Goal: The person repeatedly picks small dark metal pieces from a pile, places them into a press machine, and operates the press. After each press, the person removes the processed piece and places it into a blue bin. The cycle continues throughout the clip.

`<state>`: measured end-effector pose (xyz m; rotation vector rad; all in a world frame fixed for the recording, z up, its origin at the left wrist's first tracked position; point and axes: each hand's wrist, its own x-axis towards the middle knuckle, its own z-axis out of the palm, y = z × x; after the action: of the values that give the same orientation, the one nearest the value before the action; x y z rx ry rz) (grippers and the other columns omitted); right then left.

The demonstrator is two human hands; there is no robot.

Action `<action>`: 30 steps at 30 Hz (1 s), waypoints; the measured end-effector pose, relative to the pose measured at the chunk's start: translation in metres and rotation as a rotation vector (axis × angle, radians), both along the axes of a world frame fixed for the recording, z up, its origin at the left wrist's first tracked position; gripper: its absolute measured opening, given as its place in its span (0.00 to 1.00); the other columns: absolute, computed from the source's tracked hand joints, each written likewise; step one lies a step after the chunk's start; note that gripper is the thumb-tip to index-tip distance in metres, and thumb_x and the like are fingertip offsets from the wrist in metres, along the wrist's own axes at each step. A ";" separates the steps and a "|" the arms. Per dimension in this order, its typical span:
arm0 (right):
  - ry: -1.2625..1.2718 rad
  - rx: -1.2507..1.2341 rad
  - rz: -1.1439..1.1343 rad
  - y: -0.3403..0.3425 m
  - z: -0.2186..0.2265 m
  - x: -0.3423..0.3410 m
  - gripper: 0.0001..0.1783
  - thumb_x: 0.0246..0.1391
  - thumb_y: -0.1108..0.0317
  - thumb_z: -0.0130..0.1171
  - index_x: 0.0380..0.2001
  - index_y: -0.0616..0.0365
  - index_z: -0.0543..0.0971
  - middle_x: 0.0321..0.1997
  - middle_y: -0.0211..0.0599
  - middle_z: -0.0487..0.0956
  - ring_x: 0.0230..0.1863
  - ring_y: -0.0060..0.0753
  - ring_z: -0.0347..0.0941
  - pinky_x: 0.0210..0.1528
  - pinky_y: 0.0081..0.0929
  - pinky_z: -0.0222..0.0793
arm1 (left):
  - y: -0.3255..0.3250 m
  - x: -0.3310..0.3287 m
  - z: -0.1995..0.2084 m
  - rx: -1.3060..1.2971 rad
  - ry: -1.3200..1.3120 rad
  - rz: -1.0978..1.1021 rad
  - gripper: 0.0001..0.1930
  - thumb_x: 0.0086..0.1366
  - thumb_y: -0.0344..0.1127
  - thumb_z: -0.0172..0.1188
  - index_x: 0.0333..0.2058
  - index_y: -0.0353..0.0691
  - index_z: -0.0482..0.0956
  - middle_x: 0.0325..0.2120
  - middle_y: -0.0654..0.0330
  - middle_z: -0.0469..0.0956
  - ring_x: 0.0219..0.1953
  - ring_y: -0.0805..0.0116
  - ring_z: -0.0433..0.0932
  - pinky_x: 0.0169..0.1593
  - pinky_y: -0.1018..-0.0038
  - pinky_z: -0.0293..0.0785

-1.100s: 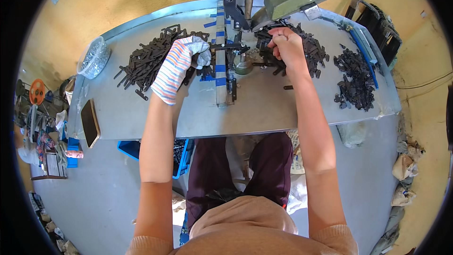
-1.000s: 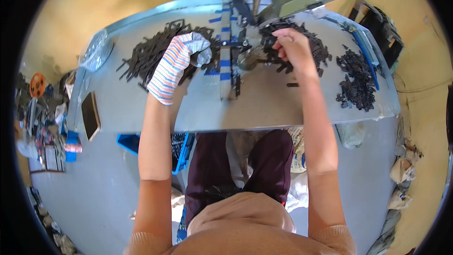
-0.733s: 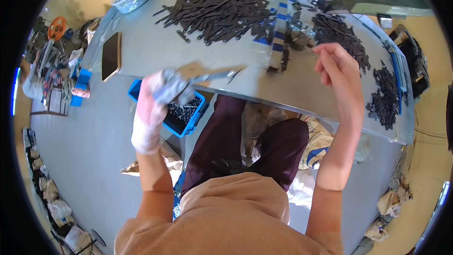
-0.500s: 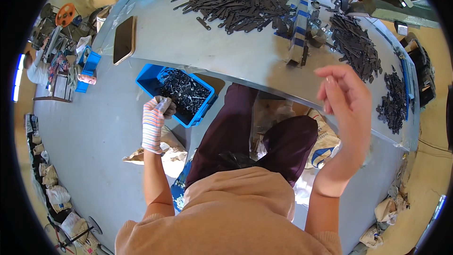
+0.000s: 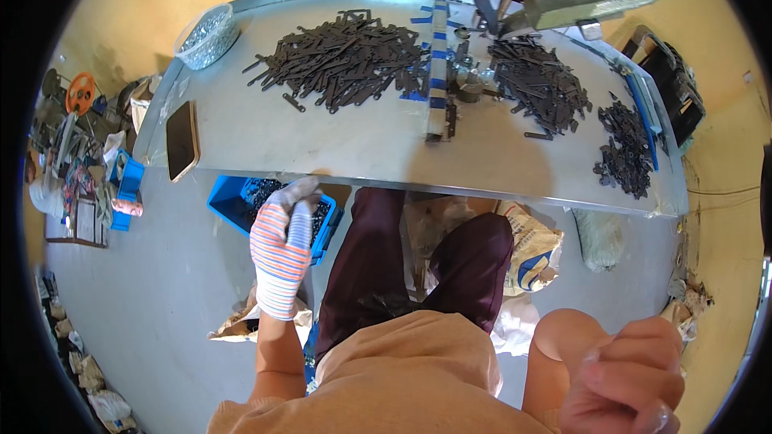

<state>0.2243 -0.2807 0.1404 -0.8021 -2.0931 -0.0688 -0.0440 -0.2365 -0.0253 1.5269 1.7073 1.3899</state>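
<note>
The gloved left hand hangs over the blue bin under the table, its grip's state unclear, perhaps releasing parts, so keep fingers low inside the rim.

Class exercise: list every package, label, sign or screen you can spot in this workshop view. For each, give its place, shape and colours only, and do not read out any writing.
Phone or tablet: flat on the table's left end, dark rectangular screen, tan edge, screen off.
Printed sack: on the floor under the table, beside the person's right leg; crumpled, white and yellow with a blue round mark.
Clear plastic bag: floor, right of the sack; greyish, bulging.
</note>
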 end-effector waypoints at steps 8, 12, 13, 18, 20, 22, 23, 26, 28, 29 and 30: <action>0.252 0.140 0.066 -0.002 0.005 0.008 0.24 0.47 0.77 0.55 0.48 0.56 0.60 0.21 0.38 0.72 0.14 0.27 0.63 0.15 0.20 0.59 | 0.104 0.046 0.052 0.238 0.260 -0.169 0.11 0.52 0.26 0.55 0.36 0.40 0.76 0.31 0.51 0.76 0.35 0.57 0.74 0.42 0.71 0.69; 0.526 -0.120 -0.149 0.046 -0.015 0.037 0.09 0.51 0.74 0.43 0.29 0.63 0.75 0.20 0.33 0.72 0.14 0.20 0.61 0.17 0.17 0.55 | 0.164 0.056 0.066 0.326 0.657 -0.136 0.10 0.53 0.27 0.56 0.36 0.42 0.77 0.32 0.54 0.76 0.35 0.59 0.74 0.40 0.73 0.69; 0.532 -0.301 -0.245 0.072 -0.016 0.045 0.10 0.51 0.76 0.43 0.31 0.64 0.75 0.20 0.31 0.72 0.15 0.16 0.61 0.17 0.13 0.54 | 0.176 0.058 0.070 0.303 0.720 -0.131 0.10 0.53 0.28 0.56 0.36 0.43 0.77 0.33 0.54 0.76 0.36 0.57 0.74 0.40 0.70 0.69; 0.150 -0.461 -0.338 0.215 -0.093 0.078 0.08 0.45 0.76 0.53 0.32 0.60 0.75 0.21 0.36 0.72 0.22 0.26 0.66 0.26 0.24 0.63 | 0.232 0.067 0.078 -0.143 0.824 -0.149 0.09 0.52 0.29 0.53 0.33 0.42 0.76 0.26 0.53 0.76 0.30 0.56 0.74 0.37 0.68 0.69; 0.034 -0.286 -0.346 0.239 -0.126 0.077 0.08 0.41 0.75 0.57 0.29 0.59 0.75 0.26 0.40 0.72 0.32 0.37 0.69 0.33 0.31 0.65 | 0.245 0.063 0.077 -0.185 0.769 -0.207 0.08 0.51 0.29 0.53 0.33 0.41 0.76 0.23 0.53 0.75 0.28 0.57 0.74 0.35 0.69 0.68; -0.074 -0.196 -0.412 0.256 -0.143 0.073 0.10 0.37 0.74 0.60 0.28 0.57 0.75 0.29 0.41 0.72 0.37 0.43 0.69 0.37 0.34 0.65 | 0.250 0.054 0.077 -0.203 0.780 -0.203 0.08 0.51 0.28 0.54 0.32 0.40 0.76 0.21 0.52 0.75 0.27 0.58 0.73 0.33 0.70 0.68; -0.129 -0.173 -0.452 0.260 -0.150 0.070 0.12 0.36 0.74 0.61 0.29 0.56 0.74 0.30 0.40 0.70 0.38 0.43 0.68 0.38 0.35 0.65 | 0.250 0.051 0.076 -0.218 0.817 -0.182 0.08 0.51 0.28 0.54 0.32 0.40 0.76 0.20 0.52 0.74 0.26 0.58 0.73 0.33 0.70 0.68; -0.241 -0.140 -0.505 0.268 -0.160 0.067 0.13 0.35 0.74 0.61 0.30 0.55 0.72 0.30 0.39 0.69 0.37 0.43 0.67 0.38 0.35 0.64 | 0.248 0.050 0.075 -0.396 1.003 -0.159 0.11 0.50 0.33 0.58 0.34 0.40 0.76 0.25 0.51 0.76 0.32 0.56 0.75 0.38 0.69 0.69; -0.253 -0.162 -0.491 0.273 -0.162 0.066 0.12 0.36 0.75 0.60 0.28 0.55 0.71 0.30 0.39 0.69 0.37 0.44 0.67 0.38 0.36 0.63 | 0.244 0.056 0.076 -0.485 1.165 -0.208 0.13 0.50 0.36 0.60 0.36 0.41 0.76 0.30 0.51 0.77 0.36 0.55 0.75 0.41 0.67 0.70; -0.245 -0.180 -0.471 0.275 -0.162 0.065 0.11 0.37 0.77 0.58 0.27 0.56 0.70 0.29 0.40 0.69 0.37 0.45 0.67 0.37 0.36 0.63 | 0.244 0.060 0.077 -0.523 1.257 -0.201 0.18 0.48 0.41 0.62 0.39 0.43 0.74 0.38 0.54 0.75 0.44 0.55 0.72 0.46 0.64 0.69; -0.254 -0.181 -0.487 0.276 -0.163 0.064 0.11 0.37 0.77 0.57 0.27 0.57 0.69 0.29 0.40 0.69 0.37 0.45 0.67 0.37 0.36 0.64 | 0.242 0.064 0.076 -0.484 1.331 -0.172 0.19 0.46 0.41 0.62 0.40 0.49 0.76 0.42 0.58 0.74 0.46 0.59 0.72 0.47 0.66 0.70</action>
<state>0.2883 -0.0045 -0.0227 -1.4664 -2.1105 -0.2587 0.0196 0.0052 0.0511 2.3439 2.1876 -0.3637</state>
